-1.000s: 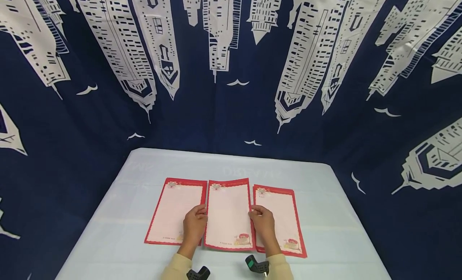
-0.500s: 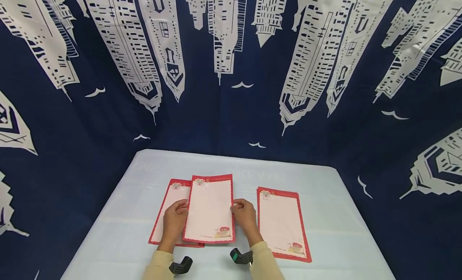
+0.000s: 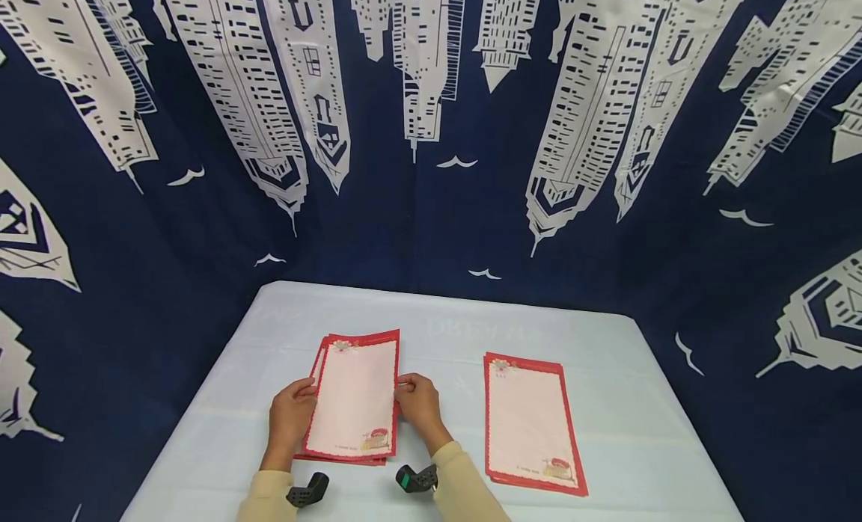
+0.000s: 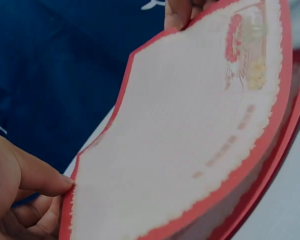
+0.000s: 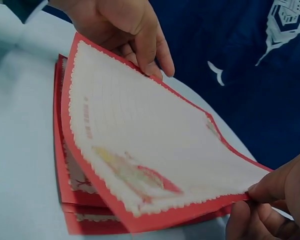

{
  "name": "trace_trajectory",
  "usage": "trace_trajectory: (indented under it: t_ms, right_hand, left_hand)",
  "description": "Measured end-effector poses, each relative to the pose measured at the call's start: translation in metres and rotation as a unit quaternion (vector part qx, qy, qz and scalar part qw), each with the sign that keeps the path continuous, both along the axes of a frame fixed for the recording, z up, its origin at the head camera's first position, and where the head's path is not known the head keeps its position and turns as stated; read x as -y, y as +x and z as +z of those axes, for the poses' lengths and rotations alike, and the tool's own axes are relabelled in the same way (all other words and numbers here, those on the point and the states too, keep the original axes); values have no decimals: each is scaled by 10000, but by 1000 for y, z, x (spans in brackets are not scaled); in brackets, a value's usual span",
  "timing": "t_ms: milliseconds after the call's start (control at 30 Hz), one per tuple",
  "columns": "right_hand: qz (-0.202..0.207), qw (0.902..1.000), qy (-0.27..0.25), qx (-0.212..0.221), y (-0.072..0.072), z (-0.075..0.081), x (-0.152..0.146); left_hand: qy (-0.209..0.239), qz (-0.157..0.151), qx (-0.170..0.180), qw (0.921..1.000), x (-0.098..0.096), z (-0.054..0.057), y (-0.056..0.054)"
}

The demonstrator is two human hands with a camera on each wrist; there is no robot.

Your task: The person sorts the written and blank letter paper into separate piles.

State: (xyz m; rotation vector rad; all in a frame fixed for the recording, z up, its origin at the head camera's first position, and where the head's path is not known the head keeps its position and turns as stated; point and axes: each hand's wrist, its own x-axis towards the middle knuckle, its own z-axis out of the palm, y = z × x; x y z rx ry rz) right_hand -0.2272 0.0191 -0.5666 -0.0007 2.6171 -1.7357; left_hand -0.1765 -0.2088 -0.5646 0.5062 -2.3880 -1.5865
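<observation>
A red-bordered sheet of letter paper (image 3: 353, 398), printed with a flower at the top and a small picture at the bottom, is held by both hands above similar red-edged sheets (image 5: 80, 197). My left hand (image 3: 292, 413) pinches its left edge between thumb and fingers. On the opposite edge, the thumb and fingers of my right hand (image 3: 419, 406) pinch it too. Both wrist views show the held paper bowed, with its near edge raised off the sheets underneath. How many sheets lie below is hidden.
A second pile of the same red-bordered paper (image 3: 532, 425) lies to the right on the white table (image 3: 444, 327). Behind the table hangs a dark blue cloth (image 3: 377, 230) with white buildings. Each wrist wears a black camera mount (image 3: 308, 490).
Both hands have carried the held sheet leftward, from between the two piles to over the left pile. The right pile stays on the table.
</observation>
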Motion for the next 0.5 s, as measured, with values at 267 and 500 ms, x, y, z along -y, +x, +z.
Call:
trace_trajectory:
  t_ms: [267,500]
  right_hand:
    - [263,9992,-72,280,4,1,9]
    - [353,9976,531,260,6,1,5]
  left_hand:
    - [-409,69,30,9991,10,-7,-2]
    - [-915,187,0,9956,8,-6,-4]
